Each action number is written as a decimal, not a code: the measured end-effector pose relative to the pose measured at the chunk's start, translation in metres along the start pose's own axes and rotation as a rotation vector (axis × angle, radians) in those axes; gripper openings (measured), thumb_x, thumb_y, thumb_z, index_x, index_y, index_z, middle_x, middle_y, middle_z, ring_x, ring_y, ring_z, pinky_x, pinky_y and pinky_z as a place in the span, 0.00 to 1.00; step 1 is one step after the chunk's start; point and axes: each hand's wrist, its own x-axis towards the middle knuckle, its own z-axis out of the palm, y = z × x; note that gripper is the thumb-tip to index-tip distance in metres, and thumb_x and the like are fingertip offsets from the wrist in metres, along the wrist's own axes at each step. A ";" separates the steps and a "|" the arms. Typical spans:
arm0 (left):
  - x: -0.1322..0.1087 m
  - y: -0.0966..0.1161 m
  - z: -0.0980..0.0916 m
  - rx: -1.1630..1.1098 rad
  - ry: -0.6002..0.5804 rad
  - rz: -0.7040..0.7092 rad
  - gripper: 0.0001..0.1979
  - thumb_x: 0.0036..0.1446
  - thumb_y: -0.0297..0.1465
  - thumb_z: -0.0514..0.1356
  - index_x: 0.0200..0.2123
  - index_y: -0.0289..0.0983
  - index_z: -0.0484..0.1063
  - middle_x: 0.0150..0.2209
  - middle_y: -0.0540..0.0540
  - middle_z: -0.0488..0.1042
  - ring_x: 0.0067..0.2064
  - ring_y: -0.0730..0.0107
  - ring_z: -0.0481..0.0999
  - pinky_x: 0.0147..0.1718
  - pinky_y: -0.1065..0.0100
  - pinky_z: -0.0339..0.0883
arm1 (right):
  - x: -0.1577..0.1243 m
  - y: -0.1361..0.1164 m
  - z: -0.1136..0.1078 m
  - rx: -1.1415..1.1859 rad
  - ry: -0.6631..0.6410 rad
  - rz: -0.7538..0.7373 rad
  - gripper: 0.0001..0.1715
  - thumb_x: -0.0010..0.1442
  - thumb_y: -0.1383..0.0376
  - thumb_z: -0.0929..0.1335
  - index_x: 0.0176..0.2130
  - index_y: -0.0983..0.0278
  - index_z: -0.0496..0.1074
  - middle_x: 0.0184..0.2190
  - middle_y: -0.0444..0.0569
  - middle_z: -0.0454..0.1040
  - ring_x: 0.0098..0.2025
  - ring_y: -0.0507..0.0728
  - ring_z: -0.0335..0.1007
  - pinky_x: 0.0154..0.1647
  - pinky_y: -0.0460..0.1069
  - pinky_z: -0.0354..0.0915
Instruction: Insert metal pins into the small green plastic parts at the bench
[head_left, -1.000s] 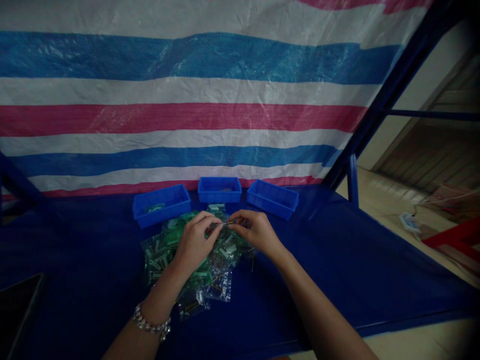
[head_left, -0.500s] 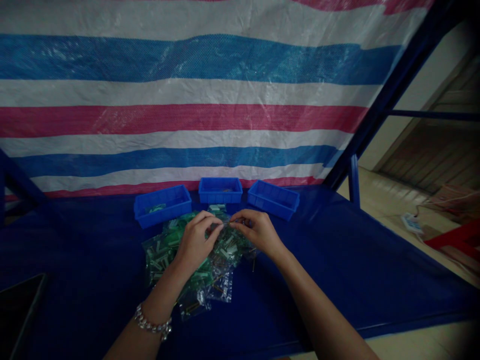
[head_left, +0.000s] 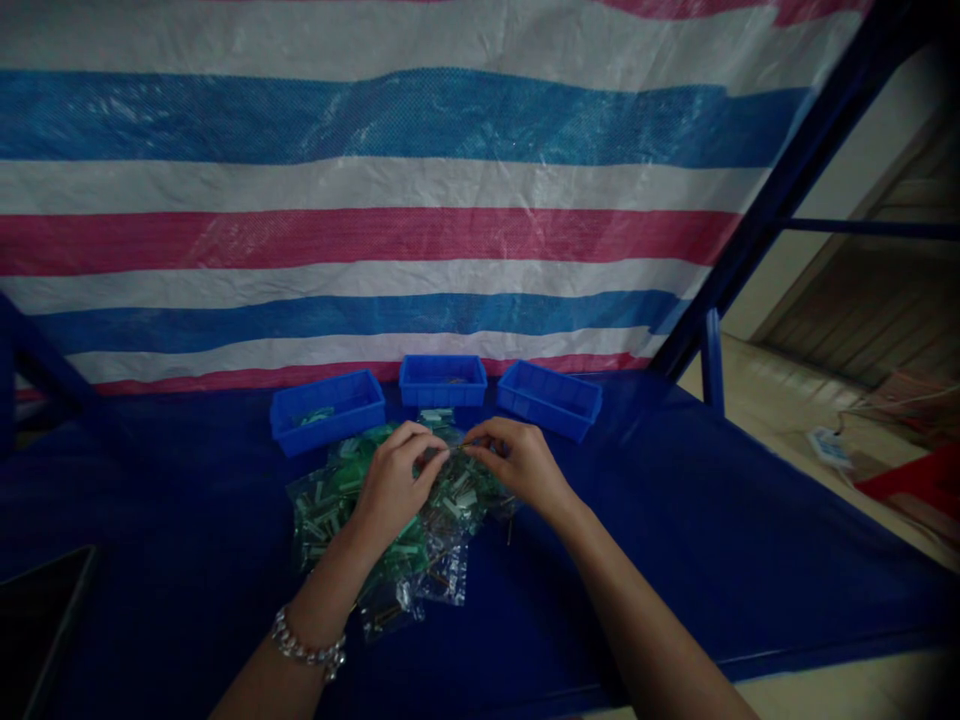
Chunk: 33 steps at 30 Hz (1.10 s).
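Above the middle of a heap of clear bags, my left hand (head_left: 401, 475) and my right hand (head_left: 517, 460) meet almost fingertip to fingertip. Between them is a thin, brass-coloured, screw-like piece (head_left: 460, 447), pinched at its right end by my right thumb and fingers. My left thumb and forefinger are closed at its left end. Its exact shape is too small and dark to make out. Below lie small clear plastic bags (head_left: 319, 515), several with pale green strips inside. Nearer the front, a bag (head_left: 390, 610) holds thin brass-coloured pieces.
Three blue bins stand behind the heap: a left bin (head_left: 328, 410) with some greenish pieces, a middle bin (head_left: 442, 380) with a few small bits, and a right bin (head_left: 549, 400). A dark flat object (head_left: 45, 620) lies left on the blue table (head_left: 675, 540). Striped sheeting (head_left: 375, 240) hangs behind.
The brass-coloured piece shows a little more between my fingertips, and my right fingers sit slightly further right. The whole view has shifted slightly; bags and bins have stayed put.
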 end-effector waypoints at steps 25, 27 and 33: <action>0.001 0.002 -0.002 -0.025 0.041 0.020 0.05 0.52 0.28 0.55 0.30 0.36 0.70 0.31 0.48 0.66 0.28 0.76 0.67 0.29 0.70 0.64 | 0.000 0.001 0.002 0.065 -0.083 0.019 0.07 0.53 0.65 0.64 0.30 0.65 0.72 0.25 0.45 0.72 0.25 0.50 0.63 0.26 0.44 0.57; 0.001 0.002 -0.002 -0.027 0.041 0.029 0.05 0.52 0.28 0.55 0.30 0.36 0.70 0.32 0.48 0.66 0.28 0.77 0.67 0.29 0.70 0.65 | 0.000 0.001 0.002 0.067 -0.074 0.021 0.07 0.53 0.66 0.65 0.30 0.65 0.72 0.25 0.45 0.72 0.25 0.50 0.63 0.26 0.44 0.57; 0.001 0.002 -0.001 -0.013 0.038 0.013 0.05 0.52 0.28 0.55 0.30 0.36 0.70 0.32 0.48 0.66 0.28 0.77 0.67 0.29 0.71 0.64 | 0.001 0.000 0.002 0.076 -0.057 0.020 0.06 0.52 0.65 0.65 0.31 0.64 0.72 0.24 0.45 0.72 0.23 0.49 0.62 0.25 0.43 0.56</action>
